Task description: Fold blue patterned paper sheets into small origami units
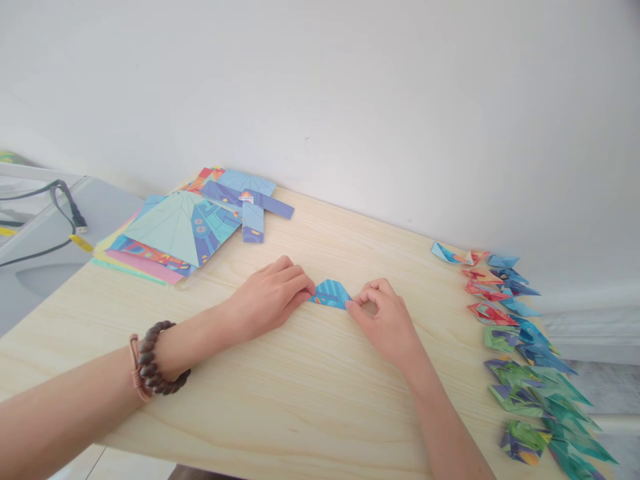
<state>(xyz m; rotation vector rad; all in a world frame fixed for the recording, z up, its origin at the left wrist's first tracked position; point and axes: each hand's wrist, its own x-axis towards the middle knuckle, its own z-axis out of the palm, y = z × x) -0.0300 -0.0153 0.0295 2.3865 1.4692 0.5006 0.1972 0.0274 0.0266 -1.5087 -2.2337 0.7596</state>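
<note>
A small folded piece of blue patterned origami paper point(331, 293) is held just above or on the wooden table point(300, 393), its flat edge toward me and its blunt peak toward the wall. My left hand point(273, 293) pinches its left corner between thumb and fingers. At the opposite corner, my right hand point(383, 317) grips with thumb and forefinger, the other fingers curled. The paper's underside is hidden. A dark beaded bracelet point(150, 360) and a copper-coloured bangle point(135, 370) circle my left wrist.
Patterned paper sheets point(170, 223) are stacked at the back left, with folded blue strips point(253, 217) beside them. Several folded paper pieces point(515, 390) line the right edge, in red, green and blue. A black cable point(63, 193) lies off the table's left side. A white wall point(350, 120) stands behind.
</note>
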